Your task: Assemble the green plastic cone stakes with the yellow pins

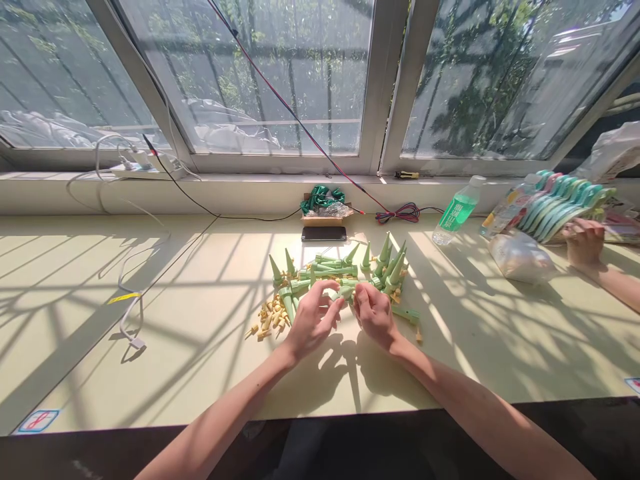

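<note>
Both of my hands meet over a pile of pale green plastic cones (384, 248) and tubes (327, 273). My left hand (314, 319) is closed, thumb and fingers curled round a light green cone-shaped piece (345, 292) whose end points toward the other hand. My right hand (375, 316) is closed in a pinch beside that piece; its fingertips hide what is between them. Small yellow plugs (274, 313) lie heaped left of my left hand, and a single yellow plug (419, 333) lies right of my right hand.
Behind the pile are a black phone (324, 234) and a box with green cloth (323, 200). Bundled wires (403, 213), a bottle (457, 210), a plastic bag (520, 257) and a row of hangers (557, 207) stand rightward, near another person's hand (584, 241). A white cable (131, 320) lies left.
</note>
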Motion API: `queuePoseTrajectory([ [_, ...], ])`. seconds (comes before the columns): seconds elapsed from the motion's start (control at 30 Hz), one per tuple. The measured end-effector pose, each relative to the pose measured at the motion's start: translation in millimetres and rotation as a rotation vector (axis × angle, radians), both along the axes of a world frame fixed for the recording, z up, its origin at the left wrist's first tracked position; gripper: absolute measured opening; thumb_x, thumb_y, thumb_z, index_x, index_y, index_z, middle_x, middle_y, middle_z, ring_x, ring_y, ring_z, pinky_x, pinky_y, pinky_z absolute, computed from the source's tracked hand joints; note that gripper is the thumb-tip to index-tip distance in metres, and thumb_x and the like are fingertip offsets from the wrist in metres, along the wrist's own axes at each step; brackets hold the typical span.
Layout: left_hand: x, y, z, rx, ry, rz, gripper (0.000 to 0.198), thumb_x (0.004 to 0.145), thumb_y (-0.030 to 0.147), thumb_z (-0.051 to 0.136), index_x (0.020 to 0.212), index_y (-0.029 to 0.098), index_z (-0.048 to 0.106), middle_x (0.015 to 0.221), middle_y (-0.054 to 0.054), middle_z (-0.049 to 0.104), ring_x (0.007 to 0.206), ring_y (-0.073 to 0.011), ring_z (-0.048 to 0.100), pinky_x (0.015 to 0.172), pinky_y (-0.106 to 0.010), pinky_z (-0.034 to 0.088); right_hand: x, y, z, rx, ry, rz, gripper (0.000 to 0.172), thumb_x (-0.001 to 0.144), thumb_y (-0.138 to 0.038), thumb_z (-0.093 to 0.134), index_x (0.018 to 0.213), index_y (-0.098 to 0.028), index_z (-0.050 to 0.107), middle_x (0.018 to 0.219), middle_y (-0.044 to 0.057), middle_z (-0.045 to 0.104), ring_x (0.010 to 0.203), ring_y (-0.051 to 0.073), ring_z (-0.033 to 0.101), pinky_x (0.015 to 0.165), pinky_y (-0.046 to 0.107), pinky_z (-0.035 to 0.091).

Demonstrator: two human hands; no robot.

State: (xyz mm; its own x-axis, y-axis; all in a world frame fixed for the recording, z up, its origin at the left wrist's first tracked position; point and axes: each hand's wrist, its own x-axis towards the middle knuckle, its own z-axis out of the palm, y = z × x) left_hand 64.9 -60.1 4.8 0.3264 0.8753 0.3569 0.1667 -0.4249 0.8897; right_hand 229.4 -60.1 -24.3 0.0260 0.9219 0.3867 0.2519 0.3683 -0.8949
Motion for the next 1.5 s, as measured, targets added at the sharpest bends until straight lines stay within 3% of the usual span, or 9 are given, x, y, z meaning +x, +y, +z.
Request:
queuePoseTrajectory([
  [0.1,-0.1,2.4,0.8,-0.173,-0.089,-0.073,0.032,0.095,0.047,0.055,0.091,0.015,0.057,0.069,0.000,0.057,0.054,-0.0120,0.060,0.047,-0.023,0.053,1.4,0.0,-2.3,0.062,0.029,-0.012,0.042,0.102,-0.051,0.035,0.070,-0.024,0.041,0.053,-0.003,0.043,0.046,0.013,0.040,0.045,0.028,0.035],
  [0.2,-0.5,5.6,-0.1,-0.389,-0.145,-0.220,0.049,0.094,0.059,0.050,0.075,0.013,0.056,0.067,-0.003,0.060,0.048,-0.0126,0.060,0.042,-0.024,0.050,2.2,-0.5,-1.3,0.146,-0.032,0.032,0.039,0.103,-0.044,0.036,0.070,-0.023,0.043,0.055,-0.003,0.044,0.047,0.013,0.041,0.049,0.028,0.036],
  [0.4,-2.5,9.5,-2.8,-0.552,-0.212,-0.277,0.048,0.089,0.059,0.058,0.073,0.014,0.054,0.055,-0.001,0.060,0.045,-0.0132,0.059,0.043,-0.025,0.049,2.4,-1.7,2.6,0.183,-0.124,0.084,0.040,0.104,-0.039,0.038,0.069,-0.022,0.048,0.056,-0.003,0.048,0.048,0.011,0.042,0.052,0.026,0.035],
  [0.7,-7.1,11.7,-6.4,-0.445,-0.154,-0.276,0.036,0.090,0.050,0.062,0.082,0.017,0.052,0.061,0.000,0.063,0.045,-0.0135,0.060,0.045,-0.026,0.048,3.5,-2.4,3.8,0.078,-0.082,0.106,0.044,0.102,-0.048,0.036,0.067,-0.023,0.046,0.051,-0.003,0.047,0.045,0.012,0.041,0.048,0.027,0.034],
  [0.9,-4.6,5.7,-7.7,-0.283,-0.112,-0.199,0.031,0.087,0.041,0.069,0.096,0.017,0.051,0.059,0.005,0.053,0.047,-0.0118,0.056,0.045,-0.024,0.049,1.4,-1.3,3.7,-0.036,-0.047,0.089,0.048,0.101,-0.053,0.035,0.062,-0.024,0.036,0.047,-0.003,0.043,0.043,0.013,0.039,0.044,0.027,0.032],
  [1.13,-7.3,4.5,-5.2,0.057,0.084,-0.143,0.024,0.092,0.029,0.061,0.112,0.017,0.058,0.105,-0.008,0.059,0.068,-0.0103,0.060,0.056,-0.023,0.056,-0.9,0.9,1.6,-0.094,-0.056,0.053,0.054,0.099,-0.053,0.038,0.054,-0.024,0.034,0.042,-0.003,0.039,0.040,0.012,0.036,0.041,0.027,0.029],
  [1.23,-8.4,5.4,-5.0,0.176,0.154,-0.134,0.022,0.094,0.024,0.058,0.115,0.019,0.061,0.112,-0.009,0.059,0.072,-0.0103,0.060,0.062,-0.023,0.058,-2.0,0.7,2.8,-0.111,-0.048,0.043,0.057,0.099,-0.053,0.039,0.051,-0.023,0.033,0.041,-0.003,0.038,0.038,0.012,0.034,0.040,0.027,0.028],
  [1.37,-4.9,2.3,-2.6,0.152,0.155,-0.081,0.023,0.095,0.026,0.058,0.117,0.019,0.060,0.113,-0.009,0.060,0.072,-0.0107,0.060,0.063,-0.025,0.058,-2.4,0.3,4.3,-0.100,-0.034,0.046,0.054,0.099,-0.053,0.039,0.054,-0.023,0.037,0.042,-0.003,0.040,0.039,0.012,0.036,0.040,0.027,0.029],
  [1.5,-1.3,1.5,-0.6,-0.034,0.020,0.023,0.026,0.091,0.035,0.063,0.109,0.017,0.057,0.099,-0.007,0.063,0.063,-0.0109,0.061,0.052,-0.022,0.054,0.0,0.4,4.2,-0.032,0.004,0.023,0.047,0.101,-0.052,0.037,0.064,-0.023,0.041,0.046,-0.004,0.043,0.041,0.012,0.040,0.042,0.026,0.032],
])
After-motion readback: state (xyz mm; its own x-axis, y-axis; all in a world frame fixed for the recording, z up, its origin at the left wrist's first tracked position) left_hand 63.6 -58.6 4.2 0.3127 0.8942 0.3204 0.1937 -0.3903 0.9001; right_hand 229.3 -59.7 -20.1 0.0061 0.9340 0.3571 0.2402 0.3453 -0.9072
